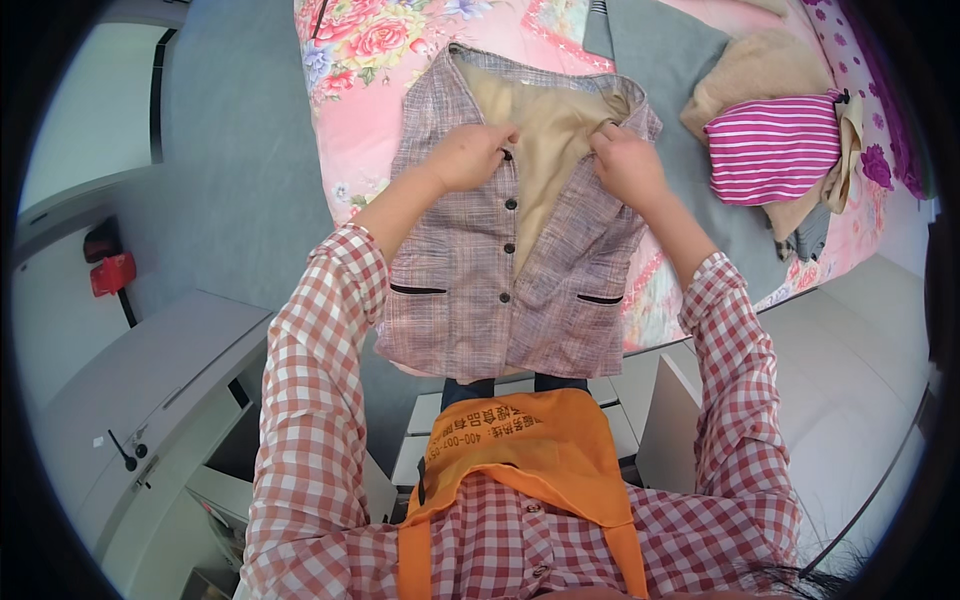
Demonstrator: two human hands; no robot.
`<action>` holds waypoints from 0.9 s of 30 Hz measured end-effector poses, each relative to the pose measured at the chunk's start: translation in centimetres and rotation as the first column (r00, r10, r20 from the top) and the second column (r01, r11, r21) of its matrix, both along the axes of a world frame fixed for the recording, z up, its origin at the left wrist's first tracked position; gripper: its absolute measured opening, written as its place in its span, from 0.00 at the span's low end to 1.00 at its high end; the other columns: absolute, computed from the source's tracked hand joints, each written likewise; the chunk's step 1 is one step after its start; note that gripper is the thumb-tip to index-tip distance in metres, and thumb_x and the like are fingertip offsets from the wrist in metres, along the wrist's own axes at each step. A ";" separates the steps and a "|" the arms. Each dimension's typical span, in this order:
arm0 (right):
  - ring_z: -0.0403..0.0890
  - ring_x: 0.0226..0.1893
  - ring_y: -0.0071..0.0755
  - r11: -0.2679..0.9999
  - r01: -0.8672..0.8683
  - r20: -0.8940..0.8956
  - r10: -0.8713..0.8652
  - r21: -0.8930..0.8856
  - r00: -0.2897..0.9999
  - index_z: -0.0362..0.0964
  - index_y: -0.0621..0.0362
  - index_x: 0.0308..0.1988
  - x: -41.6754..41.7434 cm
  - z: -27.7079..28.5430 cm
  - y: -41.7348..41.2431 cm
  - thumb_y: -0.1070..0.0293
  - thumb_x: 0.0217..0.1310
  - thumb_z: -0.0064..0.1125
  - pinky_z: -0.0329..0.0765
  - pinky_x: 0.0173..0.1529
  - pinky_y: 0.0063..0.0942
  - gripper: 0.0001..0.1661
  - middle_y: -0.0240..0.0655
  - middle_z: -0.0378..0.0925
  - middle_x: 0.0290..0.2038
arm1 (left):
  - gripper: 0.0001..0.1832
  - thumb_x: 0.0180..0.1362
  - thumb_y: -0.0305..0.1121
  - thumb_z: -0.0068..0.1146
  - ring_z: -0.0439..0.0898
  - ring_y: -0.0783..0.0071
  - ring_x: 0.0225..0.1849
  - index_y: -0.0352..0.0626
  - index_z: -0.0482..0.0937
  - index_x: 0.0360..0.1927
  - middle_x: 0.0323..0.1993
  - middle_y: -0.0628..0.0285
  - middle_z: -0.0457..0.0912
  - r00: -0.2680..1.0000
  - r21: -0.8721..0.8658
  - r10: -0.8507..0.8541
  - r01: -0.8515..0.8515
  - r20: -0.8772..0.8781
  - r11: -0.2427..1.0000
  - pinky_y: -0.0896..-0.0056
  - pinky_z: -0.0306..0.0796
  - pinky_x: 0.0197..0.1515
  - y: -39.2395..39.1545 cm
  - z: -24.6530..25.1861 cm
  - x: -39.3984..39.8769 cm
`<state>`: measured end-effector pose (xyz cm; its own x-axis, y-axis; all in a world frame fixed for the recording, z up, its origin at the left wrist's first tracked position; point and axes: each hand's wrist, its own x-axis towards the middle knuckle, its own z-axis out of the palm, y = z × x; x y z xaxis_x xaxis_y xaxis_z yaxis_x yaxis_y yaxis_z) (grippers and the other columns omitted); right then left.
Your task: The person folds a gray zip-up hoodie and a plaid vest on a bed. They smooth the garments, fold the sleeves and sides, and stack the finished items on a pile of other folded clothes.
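A plaid vest point(465, 247) with a beige lining point(544, 150) lies on the pink floral bedding, its front panels parted at the neck and meeting lower down. Several dark buttons run down one front edge. My left hand point(471, 156) pinches that edge by the top button. On the other side, my right hand point(628, 161) grips the opposite front edge, fingers curled over it. Two dark-trimmed pockets show near the hem, which reaches the bed's near edge.
Right of the vest, a grey cloth point(675, 82) lies under a tan fleece item point(757, 67) and a folded pink-striped garment point(776, 150). A grey cabinet point(172, 360) stands at left. An open white panel point(667, 427) rises below the bed edge.
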<state>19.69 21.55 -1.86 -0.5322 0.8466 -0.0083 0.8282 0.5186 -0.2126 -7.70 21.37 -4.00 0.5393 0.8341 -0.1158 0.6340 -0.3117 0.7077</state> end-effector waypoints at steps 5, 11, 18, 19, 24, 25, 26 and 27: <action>0.78 0.35 0.44 0.987 -0.160 -0.329 0.160 0.026 0.931 0.71 0.55 0.33 -1.9 3.4 -0.9 0.73 0.50 0.57 0.77 0.37 0.37 0.07 0.37 0.73 0.31 | 0.12 0.54 0.25 0.50 0.79 0.63 0.27 0.43 0.77 0.43 0.27 0.58 0.80 0.990 -0.281 -0.010 0.050 0.140 0.958 0.64 0.71 0.33 1.7 2.8 0.9; 0.77 0.35 0.45 0.976 -0.195 -0.512 0.120 -0.094 0.850 0.71 0.56 0.34 -4.1 2.3 -1.8 0.73 0.51 0.58 0.76 0.38 0.37 0.07 0.38 0.73 0.31 | 0.10 0.58 0.24 0.51 0.73 0.86 0.25 0.41 0.79 0.43 0.31 0.72 0.79 0.912 -0.740 0.225 0.114 0.342 0.663 0.83 0.68 0.27 2.2 3.1 1.4; 0.78 0.35 0.45 0.948 -0.055 -0.647 -0.171 -0.314 0.743 0.72 0.58 0.35 -4.8 0.6 -2.7 0.77 0.53 0.56 0.75 0.38 0.35 0.06 0.39 0.75 0.32 | 0.08 0.59 0.25 0.55 0.76 0.86 0.27 0.40 0.80 0.42 0.29 0.69 0.80 0.887 -0.732 0.283 0.084 0.363 0.676 0.85 0.71 0.31 1.0 2.9 1.0; 0.78 0.34 0.44 0.950 -0.042 -0.647 -0.179 -0.311 0.742 0.72 0.58 0.35 -4.9 0.6 -2.9 0.76 0.53 0.56 0.75 0.38 0.34 0.06 0.39 0.76 0.32 | 0.08 0.60 0.26 0.55 0.76 0.86 0.26 0.40 0.80 0.42 0.29 0.69 0.80 0.871 -0.731 0.323 0.057 0.369 0.680 0.85 0.70 0.30 0.6 2.8 1.1; 0.79 0.34 0.43 0.970 0.019 -0.669 -0.182 -0.243 0.721 0.73 0.58 0.35 -5.7 0.6 -3.1 0.76 0.52 0.58 0.75 0.37 0.33 0.07 0.38 0.76 0.31 | 0.07 0.60 0.27 0.57 0.76 0.86 0.25 0.40 0.80 0.41 0.27 0.70 0.79 0.766 -0.715 0.522 -0.119 0.375 0.688 0.85 0.69 0.27 -1.6 1.6 2.3; 0.79 0.33 0.43 0.966 0.033 -0.668 -0.202 -0.257 0.717 0.73 0.58 0.35 -5.9 0.6 -3.1 0.76 0.52 0.59 0.75 0.37 0.33 0.07 0.38 0.76 0.31 | 0.07 0.60 0.27 0.57 0.76 0.86 0.25 0.39 0.80 0.41 0.26 0.70 0.79 0.731 -0.715 0.555 -0.133 0.396 0.686 0.84 0.70 0.27 -2.0 1.3 2.4; 0.79 0.33 0.42 0.961 0.047 -0.666 -0.222 -0.271 0.712 0.73 0.58 0.35 -6.0 0.7 -3.0 0.75 0.52 0.59 0.76 0.36 0.32 0.07 0.38 0.76 0.31 | 0.07 0.59 0.26 0.57 0.77 0.86 0.25 0.39 0.80 0.40 0.26 0.70 0.79 0.695 -0.715 0.586 -0.148 0.416 0.683 0.84 0.70 0.27 -2.3 0.9 2.5; 0.79 0.32 0.41 0.957 0.060 -0.664 -0.242 -0.285 0.708 0.73 0.58 0.35 -6.1 0.6 -3.0 0.75 0.52 0.59 0.76 0.36 0.32 0.07 0.38 0.76 0.31 | 0.07 0.60 0.26 0.57 0.77 0.86 0.25 0.39 0.80 0.40 0.26 0.70 0.79 0.692 -0.711 0.593 -0.162 0.413 0.684 0.84 0.70 0.27 -2.6 0.8 2.6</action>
<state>13.59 18.53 -1.23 -0.3316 0.9375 0.1058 0.4677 0.2607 -0.8446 -5.14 18.80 -3.16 0.3193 0.8411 -0.4366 -0.0093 0.4634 0.8861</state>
